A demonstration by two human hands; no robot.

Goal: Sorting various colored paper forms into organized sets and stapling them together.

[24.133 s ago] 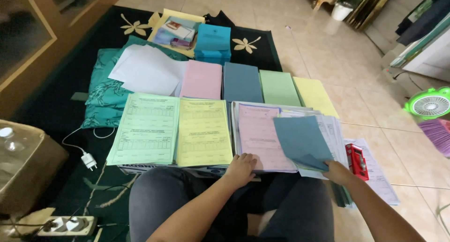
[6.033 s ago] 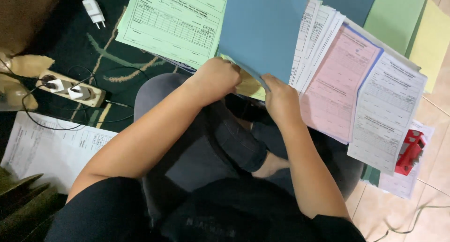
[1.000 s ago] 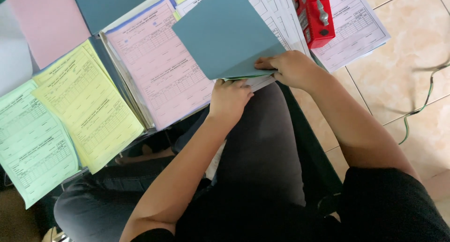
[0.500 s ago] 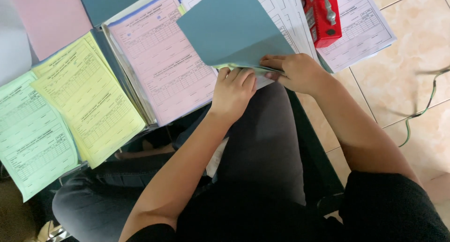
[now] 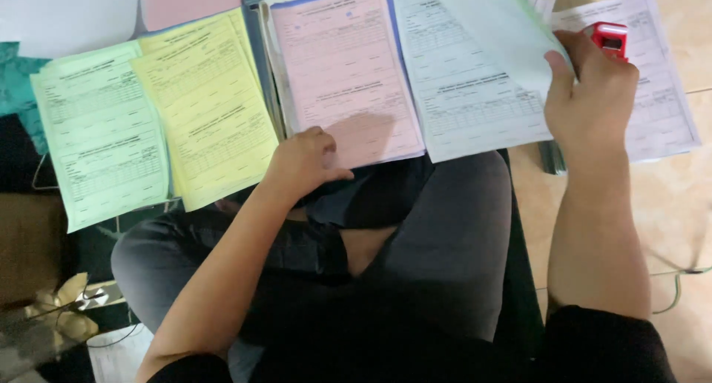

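A pale sheet of paper (image 5: 497, 34) is held lifted at its lower right corner by the right hand (image 5: 593, 94), pinched between the thumb and the fingers (image 5: 558, 75). The sheet is curled up off the stack, its long axis running from the pinched corner up and to the left, toward the top edge of the view, with its free end pointing away from the person. Just under and left of those fingers lies the white printed form (image 5: 475, 94), its long axis pointing away from the person. The right forearm is stretched straight up from the lower right, the wrist nearly straight. Just behind the right hand a red stapler (image 5: 612, 36) is partly seen, resting on another white form (image 5: 664, 109) on the tiled floor (image 5: 690, 220). The left hand (image 5: 304, 160) is laid, loosely curled and holding nothing, on the lower edge of the pink form (image 5: 345, 71), its forearm crossing the lap from the lower left. Further left of it lie a yellow form (image 5: 211, 109) and then a green form (image 5: 100, 146), both lengthwise away from the person.
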